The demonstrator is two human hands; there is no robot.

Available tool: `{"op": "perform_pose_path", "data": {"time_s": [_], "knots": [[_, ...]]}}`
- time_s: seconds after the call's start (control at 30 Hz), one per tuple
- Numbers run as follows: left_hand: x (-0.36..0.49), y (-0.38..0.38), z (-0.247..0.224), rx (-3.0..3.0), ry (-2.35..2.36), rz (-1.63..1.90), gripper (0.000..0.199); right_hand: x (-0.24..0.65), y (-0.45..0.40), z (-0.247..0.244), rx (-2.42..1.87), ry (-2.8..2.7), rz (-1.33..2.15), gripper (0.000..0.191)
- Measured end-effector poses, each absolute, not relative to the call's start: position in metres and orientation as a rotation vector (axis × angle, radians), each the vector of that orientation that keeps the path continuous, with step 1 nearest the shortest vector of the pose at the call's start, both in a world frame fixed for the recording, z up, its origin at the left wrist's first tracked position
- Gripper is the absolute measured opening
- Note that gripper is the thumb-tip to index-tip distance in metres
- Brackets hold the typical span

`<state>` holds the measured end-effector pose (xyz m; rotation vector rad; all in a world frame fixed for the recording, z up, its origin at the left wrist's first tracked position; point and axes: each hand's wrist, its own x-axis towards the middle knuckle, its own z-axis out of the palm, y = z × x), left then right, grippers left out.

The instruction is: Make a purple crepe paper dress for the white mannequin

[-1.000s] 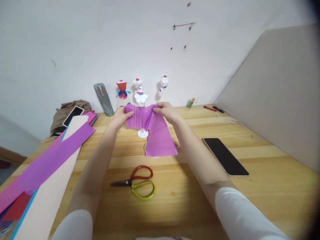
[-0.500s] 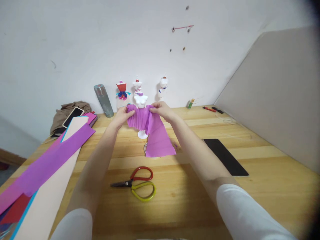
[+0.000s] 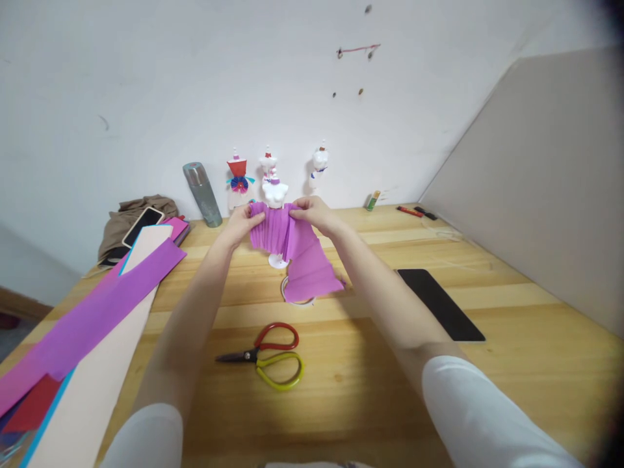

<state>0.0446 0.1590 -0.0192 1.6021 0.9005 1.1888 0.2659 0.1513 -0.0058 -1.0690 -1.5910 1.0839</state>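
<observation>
From afar, I see the left hand (image 3: 240, 227) and right hand (image 3: 316, 215) both pinching the pleated purple strip (image 3: 270, 231) along its top edge, before the white dummy (image 3: 275, 194) near the far edge of the counter (image 3: 370, 409). I'd grip lightly and level so pleats lie even.

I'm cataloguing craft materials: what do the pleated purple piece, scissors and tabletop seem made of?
Pleated purple piece: probably matte crepe paper, from its crisp folds; thin fabric is possible. Scissors: dark, dull blades, likely steel; shiny red and yellow handles, perhaps plastic-coated. Tabletop: apparently pale wood, slightly glossy, from its grain; laminate is possible.
</observation>
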Motion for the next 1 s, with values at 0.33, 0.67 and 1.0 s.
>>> {"op": "perform_pose_path", "data": {"time_s": [0.33,0.67,1.0], "knots": [[0.035,0.138,-0.015,1.518,0.988,1.274,0.030,0.280,0.123,-0.008,-1.027,-1.403,1.228,0.016],[0.032,0.123,-0.009,1.433,0.931,1.222,0.037,0.288,0.106,-0.015,-0.854,-1.208,1.407,0.020],[0.037,0.115,-0.006,1.295,0.863,1.215,0.036,0.271,0.096,-0.012,-0.949,-1.203,1.394,0.036]]}}
